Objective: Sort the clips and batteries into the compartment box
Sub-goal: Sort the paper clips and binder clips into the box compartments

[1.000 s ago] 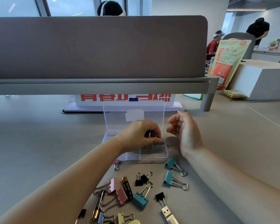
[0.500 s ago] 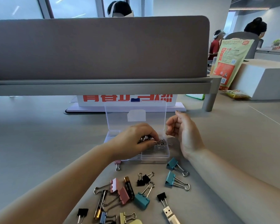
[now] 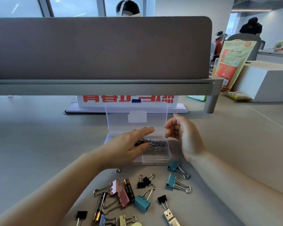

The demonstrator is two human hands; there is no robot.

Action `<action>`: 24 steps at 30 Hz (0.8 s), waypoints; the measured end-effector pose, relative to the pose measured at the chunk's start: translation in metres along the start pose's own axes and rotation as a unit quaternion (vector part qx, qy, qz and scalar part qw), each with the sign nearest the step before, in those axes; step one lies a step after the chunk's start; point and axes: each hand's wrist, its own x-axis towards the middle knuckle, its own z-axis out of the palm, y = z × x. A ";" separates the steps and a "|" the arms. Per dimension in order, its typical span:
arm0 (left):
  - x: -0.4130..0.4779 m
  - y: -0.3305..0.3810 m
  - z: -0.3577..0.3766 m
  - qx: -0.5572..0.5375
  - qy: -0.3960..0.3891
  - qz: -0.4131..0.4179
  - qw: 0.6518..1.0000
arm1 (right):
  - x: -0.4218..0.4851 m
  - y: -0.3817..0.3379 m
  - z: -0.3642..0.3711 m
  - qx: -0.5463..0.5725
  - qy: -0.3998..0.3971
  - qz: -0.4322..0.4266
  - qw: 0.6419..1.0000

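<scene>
Both arms are bare from the wrist to where they leave the view, the left forearm and the right forearm alike. The left grip has short nails with a dull greyish tint, slightly blurred. The right grip shows one pale nail.

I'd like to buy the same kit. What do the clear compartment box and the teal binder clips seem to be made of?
Clear compartment box: probably rigid transparent plastic, glossy; paper clips and the desk show through its walls. Teal binder clips: seemingly painted sheet-metal bodies, smooth satin colour, with bare shiny wire handles, likely steel.
</scene>
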 end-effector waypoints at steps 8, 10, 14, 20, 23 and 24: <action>-0.013 -0.012 0.002 0.140 -0.059 0.007 0.988 | -0.017 -0.018 -0.005 -0.402 -0.261 -0.075 0.875; -0.015 -0.010 0.004 0.148 -0.064 0.001 0.987 | -0.024 -0.017 -0.003 -0.484 -0.311 -0.079 0.814; -0.019 -0.005 0.003 0.086 -0.038 -0.035 0.995 | -0.029 -0.020 0.000 -0.588 -0.364 -0.088 0.717; -0.030 -0.014 -0.003 0.125 -0.019 -0.070 0.990 | -0.029 -0.021 0.002 -0.622 -0.361 -0.083 0.690; -0.032 -0.016 -0.001 0.136 -0.021 -0.063 0.988 | -0.032 -0.022 0.011 -0.603 -0.364 -0.081 0.705; -0.032 -0.016 0.000 0.136 -0.018 -0.059 0.989 | -0.034 -0.022 0.014 -0.603 -0.367 -0.082 0.704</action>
